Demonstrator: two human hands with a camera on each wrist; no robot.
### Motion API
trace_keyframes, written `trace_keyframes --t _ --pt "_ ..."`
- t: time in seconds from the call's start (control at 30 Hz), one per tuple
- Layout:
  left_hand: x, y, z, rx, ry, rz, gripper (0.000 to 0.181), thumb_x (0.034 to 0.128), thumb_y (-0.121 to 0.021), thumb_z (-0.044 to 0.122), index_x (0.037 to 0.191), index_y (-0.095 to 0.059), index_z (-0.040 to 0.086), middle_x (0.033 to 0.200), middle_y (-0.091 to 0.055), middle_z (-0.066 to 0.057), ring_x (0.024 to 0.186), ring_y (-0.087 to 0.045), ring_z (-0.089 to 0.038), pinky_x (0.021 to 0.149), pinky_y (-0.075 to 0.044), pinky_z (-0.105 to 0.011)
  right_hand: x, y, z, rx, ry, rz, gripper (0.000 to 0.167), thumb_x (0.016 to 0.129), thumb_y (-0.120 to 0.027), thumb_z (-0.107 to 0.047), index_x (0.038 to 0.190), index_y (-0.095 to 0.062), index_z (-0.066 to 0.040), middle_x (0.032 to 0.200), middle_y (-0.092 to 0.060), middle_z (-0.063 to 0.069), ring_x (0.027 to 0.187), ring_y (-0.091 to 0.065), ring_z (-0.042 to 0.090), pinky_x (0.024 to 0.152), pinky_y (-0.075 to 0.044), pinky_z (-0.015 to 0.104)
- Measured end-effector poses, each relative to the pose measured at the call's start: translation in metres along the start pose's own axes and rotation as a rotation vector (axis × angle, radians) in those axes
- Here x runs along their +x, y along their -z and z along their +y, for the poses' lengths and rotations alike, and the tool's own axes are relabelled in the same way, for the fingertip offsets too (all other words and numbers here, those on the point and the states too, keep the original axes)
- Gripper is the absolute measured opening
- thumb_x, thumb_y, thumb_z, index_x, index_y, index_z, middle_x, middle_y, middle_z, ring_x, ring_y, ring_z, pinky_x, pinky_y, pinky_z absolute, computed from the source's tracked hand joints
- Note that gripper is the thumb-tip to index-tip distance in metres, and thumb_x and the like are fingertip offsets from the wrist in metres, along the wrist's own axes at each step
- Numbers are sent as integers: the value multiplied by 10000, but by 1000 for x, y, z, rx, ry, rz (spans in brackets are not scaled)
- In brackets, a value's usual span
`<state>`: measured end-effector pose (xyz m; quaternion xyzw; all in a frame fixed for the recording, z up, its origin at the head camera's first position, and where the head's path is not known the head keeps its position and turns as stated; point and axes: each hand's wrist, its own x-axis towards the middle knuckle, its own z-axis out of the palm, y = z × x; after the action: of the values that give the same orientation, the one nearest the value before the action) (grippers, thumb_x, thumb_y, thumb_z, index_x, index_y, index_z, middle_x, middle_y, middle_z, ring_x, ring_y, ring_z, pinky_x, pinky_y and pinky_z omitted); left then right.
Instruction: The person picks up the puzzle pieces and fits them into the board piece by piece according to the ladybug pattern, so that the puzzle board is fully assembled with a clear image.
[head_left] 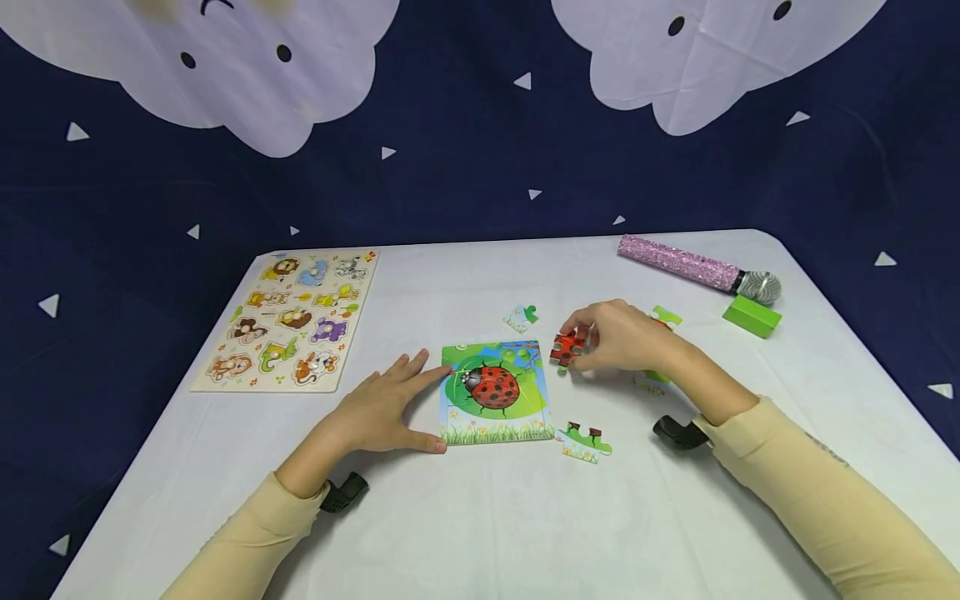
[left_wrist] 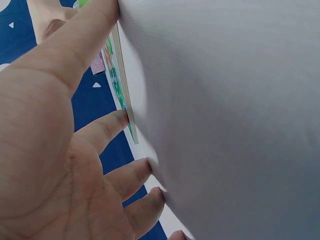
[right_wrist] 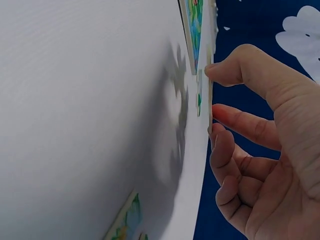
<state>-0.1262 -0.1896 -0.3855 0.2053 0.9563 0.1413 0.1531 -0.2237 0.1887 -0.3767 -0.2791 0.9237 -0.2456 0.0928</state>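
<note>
A square ladybug puzzle board (head_left: pixel 492 388) lies on the white table. My left hand (head_left: pixel 375 408) is spread at the board's left side, with index finger and thumb touching its edge. In the left wrist view, the fingers (left_wrist: pixel 107 127) are extended along that edge. My right hand (head_left: pixel 626 336) pinches a red, black-spotted puzzle piece (head_left: pixel 566 351) just right of the board. The right wrist view shows this piece (right_wrist: pixel 209 92) edge-on between thumb and fingers, above the table. A grass-and-flower piece (head_left: pixel 583 442) lies at the board's lower right; a green-and-white piece (head_left: pixel 520 317) lies behind it.
More puzzle pieces (head_left: pixel 666 316) lie partly hidden under my right forearm. An animal peg puzzle (head_left: pixel 288 321) is at the back left. A pink glittery microphone (head_left: pixel 682 262) and a green block (head_left: pixel 752 316) stand at the back right, before a dark cloud-patterned cloth (head_left: pixel 465 125).
</note>
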Motion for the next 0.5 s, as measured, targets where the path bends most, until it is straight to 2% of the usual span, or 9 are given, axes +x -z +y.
trace_keyframes --t 0.17,0.5 --pt "0 0 0 2 -3 3 1108 787 -867 678 1690 -372 267 1792 -201 -185 1650 -199 -483 1245 -257 -777 2 -1 -4 20 22 -19 442 774 -895 -229 1193 -794 -132 856 -729 -47 752 -618 119 703 -506 302" --pt "-1 0 -1 7 0 1 1114 785 -866 680 1692 -366 269 1795 -190 -179 1650 -196 -481 1244 -255 -779 8 -5 -15 42 87 -48 393 775 -896 -220 1142 -786 -136 827 -713 -48 731 -584 117 706 -499 276"
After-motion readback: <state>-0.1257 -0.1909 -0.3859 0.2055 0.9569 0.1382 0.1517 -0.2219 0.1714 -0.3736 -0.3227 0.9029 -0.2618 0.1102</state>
